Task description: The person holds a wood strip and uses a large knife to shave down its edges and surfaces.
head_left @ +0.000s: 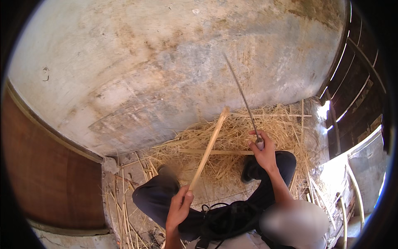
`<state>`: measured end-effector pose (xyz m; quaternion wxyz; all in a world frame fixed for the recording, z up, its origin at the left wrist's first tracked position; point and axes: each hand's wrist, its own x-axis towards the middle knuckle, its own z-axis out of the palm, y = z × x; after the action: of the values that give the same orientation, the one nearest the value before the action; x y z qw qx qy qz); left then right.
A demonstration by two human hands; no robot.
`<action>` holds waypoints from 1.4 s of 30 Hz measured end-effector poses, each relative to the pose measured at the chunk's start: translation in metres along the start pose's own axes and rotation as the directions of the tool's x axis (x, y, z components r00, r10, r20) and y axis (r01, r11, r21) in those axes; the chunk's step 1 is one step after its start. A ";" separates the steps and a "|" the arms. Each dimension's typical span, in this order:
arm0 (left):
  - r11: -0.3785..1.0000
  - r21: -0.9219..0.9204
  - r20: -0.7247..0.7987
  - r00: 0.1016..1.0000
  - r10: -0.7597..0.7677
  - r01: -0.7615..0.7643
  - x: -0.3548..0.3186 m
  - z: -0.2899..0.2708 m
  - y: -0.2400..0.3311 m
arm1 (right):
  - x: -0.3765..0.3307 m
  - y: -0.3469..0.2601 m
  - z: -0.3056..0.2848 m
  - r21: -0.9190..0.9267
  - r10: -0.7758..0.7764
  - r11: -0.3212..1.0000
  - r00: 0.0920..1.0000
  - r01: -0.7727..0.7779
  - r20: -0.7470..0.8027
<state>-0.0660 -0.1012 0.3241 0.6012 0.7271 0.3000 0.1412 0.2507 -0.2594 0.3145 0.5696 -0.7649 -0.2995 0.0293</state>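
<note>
Hands closed: left hand (179, 206) grips stick (208, 147), right hand (263, 152) blade (242, 97).

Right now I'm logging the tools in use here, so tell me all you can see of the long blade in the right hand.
The long blade is thin, straight and grey, metal by its look, narrowing to a point. It slants up and to the left from a pale handle end gripped in the right hand, with its tip against the stained plaster wall. It is lifted clear of the straw pile; only the hand touches it. Motion blur hides its edge.
</note>
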 end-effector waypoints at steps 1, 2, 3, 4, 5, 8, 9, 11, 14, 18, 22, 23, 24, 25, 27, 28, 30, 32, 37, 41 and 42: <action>0.998 0.051 -0.010 1.000 0.025 -0.024 0.000 -0.002 0.000 | -0.006 0.005 0.001 -0.018 0.020 1.000 1.000 -0.019 0.014; 0.994 0.099 -0.016 0.999 0.049 -0.047 0.000 -0.003 0.002 | -0.013 0.009 0.002 -0.040 0.039 0.998 0.999 -0.038 0.027; 0.991 0.091 -0.046 0.994 0.103 -0.099 0.002 0.001 0.005 | -0.019 0.016 0.003 -0.041 0.084 0.996 0.995 -0.082 0.051; 0.985 0.085 -0.076 0.985 0.156 -0.150 0.004 0.007 0.013 | -0.025 0.020 0.006 -0.042 0.129 0.991 0.989 -0.126 0.076; 0.976 0.081 -0.106 0.972 0.208 -0.200 0.004 0.011 0.017 | -0.029 0.023 0.008 -0.005 0.145 0.989 0.985 -0.146 0.089; 0.987 0.022 -0.114 0.981 0.159 -0.158 0.006 0.011 0.016 | -0.039 0.032 0.014 0.103 0.206 0.970 0.971 -0.219 0.124; 0.985 0.044 -0.109 0.980 0.168 -0.165 0.006 0.011 0.016 | -0.041 0.038 0.016 0.138 0.234 0.958 0.963 -0.252 0.133; 0.980 0.087 -0.096 0.978 0.185 -0.177 0.007 0.013 0.016 | -0.043 0.040 0.016 0.201 0.249 0.940 0.958 -0.274 0.144; 0.991 0.092 -0.084 0.991 0.107 -0.099 0.005 0.013 0.015 | -0.045 0.034 0.013 0.302 0.211 0.919 0.963 -0.253 0.167; 0.987 0.102 -0.072 0.989 0.128 -0.120 0.005 0.017 0.018 | -0.045 0.031 0.001 0.350 0.149 0.913 0.969 -0.211 0.196; 0.978 0.133 -0.077 0.982 0.173 -0.161 0.005 0.021 0.015 | -0.042 0.030 -0.007 0.247 -0.010 0.969 0.988 -0.029 0.153; 0.975 0.147 -0.083 0.981 0.178 -0.165 0.005 0.022 0.016 | -0.040 0.029 -0.009 0.220 -0.058 0.975 0.987 0.024 0.152; 0.973 0.172 -0.069 0.984 0.165 -0.151 0.004 0.021 0.019 | -0.038 0.026 -0.011 0.194 -0.107 0.978 0.982 0.076 0.153; 0.971 0.198 -0.053 0.987 0.150 -0.137 0.003 0.020 0.024 | -0.036 0.024 -0.013 0.166 -0.154 0.978 0.976 0.128 0.153; 0.983 0.157 -0.016 0.995 0.102 -0.098 0.004 0.019 0.023 | -0.030 0.016 -0.012 0.172 -0.195 0.971 0.969 0.167 0.155; 0.993 0.092 0.005 0.998 0.070 -0.070 0.004 0.019 0.019 | -0.029 0.013 -0.009 0.178 -0.217 0.966 0.964 0.188 0.156; 0.999 0.025 0.040 0.999 0.025 -0.026 0.004 0.017 0.013 | -0.029 0.009 -0.005 0.220 -0.158 0.970 0.956 0.103 0.248; 1.000 0.019 0.066 0.998 -0.002 0.001 0.003 0.015 0.017 | -0.030 0.009 -0.001 0.287 -0.136 0.957 0.943 0.045 0.305; 0.951 -0.266 0.121 0.984 -0.128 0.157 0.002 0.000 0.009 | -0.037 -0.010 0.014 0.249 -0.142 0.965 0.965 0.085 0.219; 0.900 -0.397 0.116 0.983 -0.144 0.179 0.004 -0.017 0.008 | -0.044 -0.010 0.016 0.291 0.084 0.945 0.971 -0.148 0.222; 0.890 -0.422 0.107 0.985 -0.138 0.170 0.004 -0.019 0.007 | -0.044 -0.004 0.016 0.277 0.121 0.943 0.967 -0.183 0.226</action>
<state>-0.0719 -0.0849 0.3345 0.7665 0.5553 0.2957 0.1286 0.2064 -0.2668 0.2998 0.6393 -0.6851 -0.2887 0.1966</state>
